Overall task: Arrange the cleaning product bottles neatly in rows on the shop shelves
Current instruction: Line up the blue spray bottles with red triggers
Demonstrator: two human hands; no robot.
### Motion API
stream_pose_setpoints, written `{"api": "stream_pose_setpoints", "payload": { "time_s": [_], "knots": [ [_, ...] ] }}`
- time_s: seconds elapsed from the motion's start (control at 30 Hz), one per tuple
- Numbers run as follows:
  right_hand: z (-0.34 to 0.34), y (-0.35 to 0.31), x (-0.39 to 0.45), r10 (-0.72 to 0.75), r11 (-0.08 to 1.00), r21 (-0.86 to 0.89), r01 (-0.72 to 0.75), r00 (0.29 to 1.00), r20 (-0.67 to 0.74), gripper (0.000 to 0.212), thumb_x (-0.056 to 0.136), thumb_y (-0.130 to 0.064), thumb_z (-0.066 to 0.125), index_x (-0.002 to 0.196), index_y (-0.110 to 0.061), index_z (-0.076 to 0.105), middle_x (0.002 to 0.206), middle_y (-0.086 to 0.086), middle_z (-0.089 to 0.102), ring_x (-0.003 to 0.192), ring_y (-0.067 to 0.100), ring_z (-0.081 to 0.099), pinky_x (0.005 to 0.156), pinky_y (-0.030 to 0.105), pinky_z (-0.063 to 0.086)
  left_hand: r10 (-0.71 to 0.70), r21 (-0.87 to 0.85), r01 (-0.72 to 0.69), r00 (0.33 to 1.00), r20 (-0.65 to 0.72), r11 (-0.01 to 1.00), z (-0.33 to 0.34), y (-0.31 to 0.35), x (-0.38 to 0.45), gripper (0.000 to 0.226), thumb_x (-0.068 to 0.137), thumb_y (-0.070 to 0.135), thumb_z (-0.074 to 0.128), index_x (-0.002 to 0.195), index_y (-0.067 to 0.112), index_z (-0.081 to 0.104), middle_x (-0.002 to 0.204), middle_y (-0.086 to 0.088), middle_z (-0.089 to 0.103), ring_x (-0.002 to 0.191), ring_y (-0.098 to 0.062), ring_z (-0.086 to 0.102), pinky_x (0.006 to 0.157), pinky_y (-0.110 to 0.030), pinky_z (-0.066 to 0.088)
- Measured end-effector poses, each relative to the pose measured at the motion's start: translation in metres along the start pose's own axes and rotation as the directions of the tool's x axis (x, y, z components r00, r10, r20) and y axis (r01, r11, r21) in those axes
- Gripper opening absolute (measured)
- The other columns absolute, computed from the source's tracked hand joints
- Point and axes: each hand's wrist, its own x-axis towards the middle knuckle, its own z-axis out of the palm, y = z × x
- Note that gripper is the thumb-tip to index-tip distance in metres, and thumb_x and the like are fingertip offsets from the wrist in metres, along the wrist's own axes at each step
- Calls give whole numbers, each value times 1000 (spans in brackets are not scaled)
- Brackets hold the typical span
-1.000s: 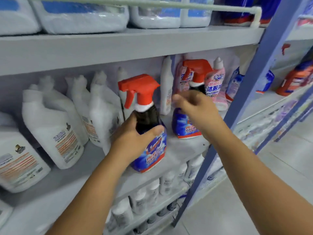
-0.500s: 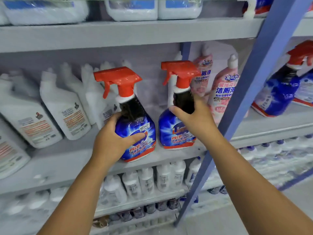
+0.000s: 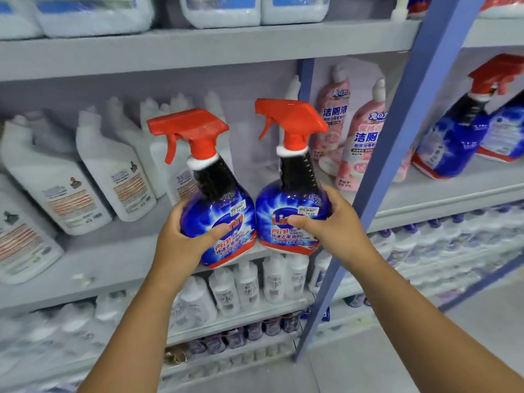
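- Left hand [image 3: 181,245]: fingers curled round the blue belly of the left spray bottle [image 3: 218,219], thumb lying across the front label. Solid grasp on the lower body.
- Right hand [image 3: 331,225]: fingers wrapped round the right side of the right spray bottle [image 3: 286,211], thumb pressed on the front label just under the price sticker.
- Both bottles: blue body, dark neck, white collar, red trigger head. Triggers point left.
- The two bottles touch at the widest part of their bodies, side by side at the front edge of the middle shelf [image 3: 113,268].
- Left bottle tilts, head leaning left, and its base overhangs the shelf lip; cannot tell if it rests on the shelf or is held just clear. Right bottle nearly upright, base at the shelf edge.
- White jugs [image 3: 119,177] stand in leaning rows on the same shelf, left of and behind the left bottle.
- Pink bottles [image 3: 363,146] stand behind and right of the right bottle, next to the blue upright post [image 3: 402,143].
- Beyond the post, in the next bay, another blue spray bottle [image 3: 453,137] with a red trigger leans on its shelf.
- Upper shelf carries large white containers [image 3: 221,9]; lower shelves carry rows of small white bottles [image 3: 246,285], blurred.
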Motion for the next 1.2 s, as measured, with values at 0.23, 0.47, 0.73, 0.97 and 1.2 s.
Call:
{"api": "stream_pose_setpoints", "payload": {
  "time_s": [0.23, 0.47, 0.73, 0.97, 1.2],
  "knots": [
    [-39, -9, -74, 50, 998, 39, -47, 995, -91, 58, 73, -5, 87, 121, -26, 62, 104, 0, 78, 93, 20, 76, 75, 37, 63, 18, -36, -14, 991, 133, 999, 14, 13, -49, 62, 59, 21, 93, 103, 52, 62, 95, 32, 72, 85, 6, 71, 60, -12, 56],
    [-134, -10, -126, 63, 996, 81, -39, 945, -320, 63, 60, -13, 87, 119, -20, 65, 103, 4, 78, 92, 24, 77, 72, 35, 62, 26, -46, -9, 925, 380, 999, 91, 37, -89, 71, 34, 46, 90, 99, 60, 65, 97, 17, 77, 86, -7, 75, 74, -32, 58],
    [-285, 24, -156, 69, 995, 97, -22, 854, -516, 65, 57, -15, 90, 117, -25, 66, 103, 2, 78, 92, 24, 76, 80, 46, 61, 46, -93, -5, 892, 449, 996, 250, 54, -119, 60, 60, 7, 93, 101, 43, 69, 91, 16, 78, 82, -8, 76, 61, -21, 60],
    [-424, 43, -158, 42, 998, 52, -20, 888, -458, 61, 63, -2, 87, 116, -25, 66, 99, 0, 79, 87, 20, 77, 68, 32, 62, 94, -119, -63, 958, 272, 991, 375, 70, -133, 56, 62, 14, 94, 101, 42, 66, 90, 19, 77, 84, -10, 75, 62, -20, 59],
    [-480, 40, -86, -21, 1000, -1, 22, 958, -285, 59, 67, -5, 89, 117, -27, 65, 101, -1, 78, 92, 19, 76, 75, 34, 61, 96, -47, -92, 991, 94, 995, 407, 90, -117, 53, 67, 20, 92, 102, 50, 67, 98, 16, 78, 90, -13, 76, 80, -40, 60]
  ]
}}
